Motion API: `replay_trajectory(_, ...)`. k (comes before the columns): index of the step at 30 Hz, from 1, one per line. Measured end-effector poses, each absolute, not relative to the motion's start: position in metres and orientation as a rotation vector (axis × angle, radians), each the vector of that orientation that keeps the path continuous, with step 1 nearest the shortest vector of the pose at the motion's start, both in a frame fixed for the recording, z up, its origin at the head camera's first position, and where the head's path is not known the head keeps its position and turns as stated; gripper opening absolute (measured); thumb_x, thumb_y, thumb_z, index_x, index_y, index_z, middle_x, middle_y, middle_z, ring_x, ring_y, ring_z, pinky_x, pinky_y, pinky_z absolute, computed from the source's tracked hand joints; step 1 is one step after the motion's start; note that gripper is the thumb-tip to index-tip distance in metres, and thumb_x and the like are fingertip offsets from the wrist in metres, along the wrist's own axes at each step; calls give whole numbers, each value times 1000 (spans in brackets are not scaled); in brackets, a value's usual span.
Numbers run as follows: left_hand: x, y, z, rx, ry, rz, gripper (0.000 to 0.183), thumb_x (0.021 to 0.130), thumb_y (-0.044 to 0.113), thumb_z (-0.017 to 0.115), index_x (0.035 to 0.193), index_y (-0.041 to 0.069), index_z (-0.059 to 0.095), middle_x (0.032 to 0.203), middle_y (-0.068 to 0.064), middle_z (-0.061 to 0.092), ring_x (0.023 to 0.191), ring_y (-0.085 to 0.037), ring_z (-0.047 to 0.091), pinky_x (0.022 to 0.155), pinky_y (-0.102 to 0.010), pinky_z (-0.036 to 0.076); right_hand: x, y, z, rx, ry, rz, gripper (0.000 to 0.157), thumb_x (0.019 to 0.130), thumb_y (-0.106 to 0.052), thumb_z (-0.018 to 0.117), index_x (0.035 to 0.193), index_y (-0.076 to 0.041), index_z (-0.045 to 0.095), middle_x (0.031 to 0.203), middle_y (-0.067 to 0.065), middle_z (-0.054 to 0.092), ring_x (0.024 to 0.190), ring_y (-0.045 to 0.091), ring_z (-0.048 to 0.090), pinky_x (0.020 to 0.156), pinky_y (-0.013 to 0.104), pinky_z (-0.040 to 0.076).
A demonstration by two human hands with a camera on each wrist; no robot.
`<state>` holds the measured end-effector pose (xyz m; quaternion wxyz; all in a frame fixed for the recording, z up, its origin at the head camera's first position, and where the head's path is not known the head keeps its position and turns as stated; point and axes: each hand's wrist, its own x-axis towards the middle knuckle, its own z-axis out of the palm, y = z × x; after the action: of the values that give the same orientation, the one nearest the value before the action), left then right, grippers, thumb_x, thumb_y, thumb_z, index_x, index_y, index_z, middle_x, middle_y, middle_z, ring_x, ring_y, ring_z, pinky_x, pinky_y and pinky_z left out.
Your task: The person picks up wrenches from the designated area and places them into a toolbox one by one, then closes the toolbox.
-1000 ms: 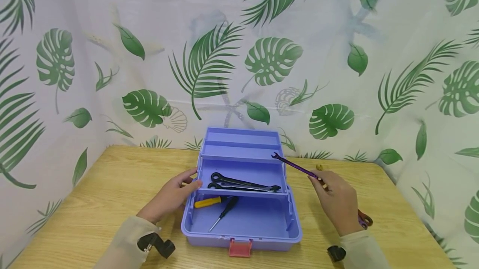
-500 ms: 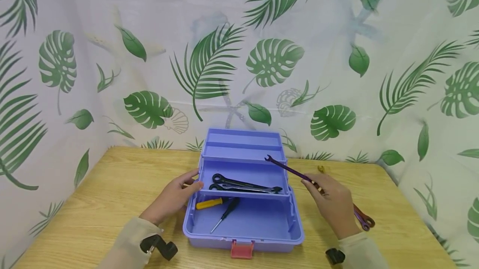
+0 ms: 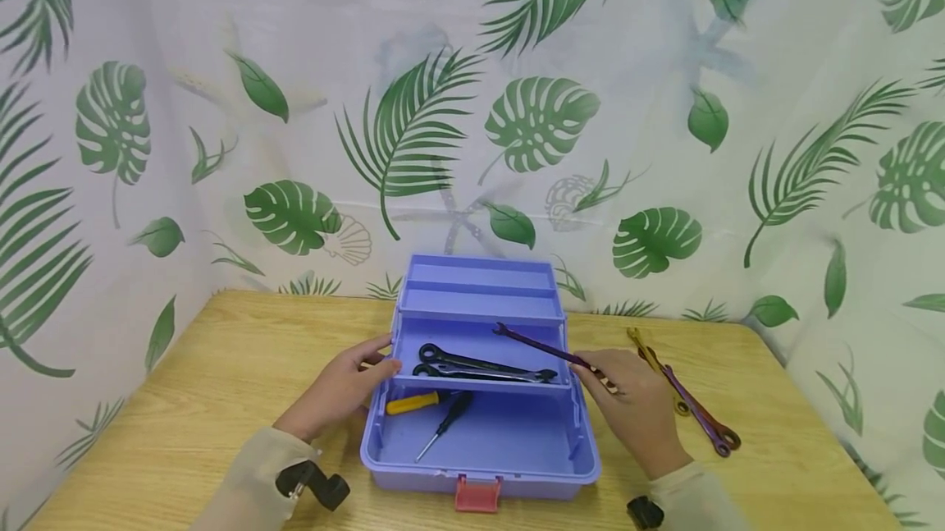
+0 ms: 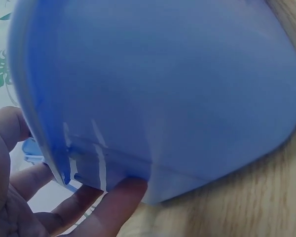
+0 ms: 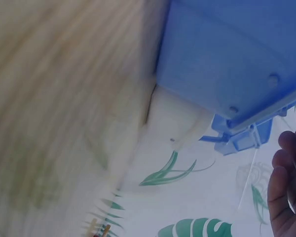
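An open blue-violet toolbox stands on the wooden table with its tray raised. My left hand holds the toolbox's left side, thumb at the tray rim; the left wrist view shows its fingers against the outer wall. Between thumb and fingers, my right hand pinches a dark purple wrench, whose open end hangs over the tray's right part. Inside the tray lie a black wrench and silver and black ones beside it. In the right wrist view, only right-hand fingers show; the wrench is out of sight.
A yellow-handled screwdriver and a black screwdriver lie in the lower compartment. Right of the toolbox, a gold wrench, a red one and a purple one overlap on the table. A leaf-patterned curtain hangs behind.
My right hand has moved left with the purple wrench, lowering it toward the tray. The wrenches on the table at right have come into fuller view. My left hand has stayed put.
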<state>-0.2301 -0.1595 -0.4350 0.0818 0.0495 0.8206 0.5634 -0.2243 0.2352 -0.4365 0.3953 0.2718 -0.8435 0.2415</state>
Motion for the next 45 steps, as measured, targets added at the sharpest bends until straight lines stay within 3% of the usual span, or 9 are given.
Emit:
replay_trajectory(10, -230, -160, -433, 156, 2444, 1666, 53, 102, 32, 65, 153, 23, 52, 123, -15, 63, 101, -30, 64, 68, -41, 64, -222, 221, -425, 741, -2197, 483, 24, 79, -16, 89, 101, -15, 82, 91, -4, 77, 78, 12, 69, 58, 26, 54)
replay_trajectory(20, -233, -162, -437, 152, 2385, 1709, 54, 102, 32, 65, 153, 21, 53, 122, -16, 64, 99, -30, 67, 65, -44, 64, -237, 201, -398, 780, -2506, 299, 12, 87, -26, 85, 96, -18, 81, 88, -4, 76, 76, 11, 70, 61, 30, 55)
replay_trajectory(30, -233, -160, -438, 142, 2395, 1691, 52, 102, 31, 65, 152, 23, 53, 121, -15, 64, 98, -30, 67, 65, -43, 64, -245, 183, -389, 755, -2799, 462, 19, 92, -25, 81, 105, -13, 74, 95, -2, 74, 86, 14, 69, 74, 36, 58)
replay_trajectory(34, -232, -159, -436, 136, 2395, 1685, 52, 103, 31, 65, 152, 23, 53, 121, -15, 63, 100, -31, 66, 66, -44, 64, -247, 181, -385, 745, -2905, 613, 16, 94, -14, 76, 109, -11, 69, 100, 0, 71, 92, 16, 67, 82, 40, 57)
replay_trajectory(38, -233, -159, -437, 136, 2397, 1681, 52, 103, 32, 65, 152, 23, 53, 121, -15, 63, 100, -30, 66, 67, -44, 64, -249, 183, -384, 756, -2949, 652, 16, 94, -5, 69, 110, -9, 69, 102, 1, 70, 91, 16, 63, 81, 40, 56)
replay_trajectory(45, -234, -162, -435, 167, 2394, 1692, 53, 103, 33, 65, 153, 21, 52, 122, -15, 63, 100, -30, 66, 67, -44, 64, -251, 188, -383, 843, -2950, 686, 13, 98, -9, 69, 110, -10, 73, 102, 0, 72, 86, 12, 62, 76, 36, 56)
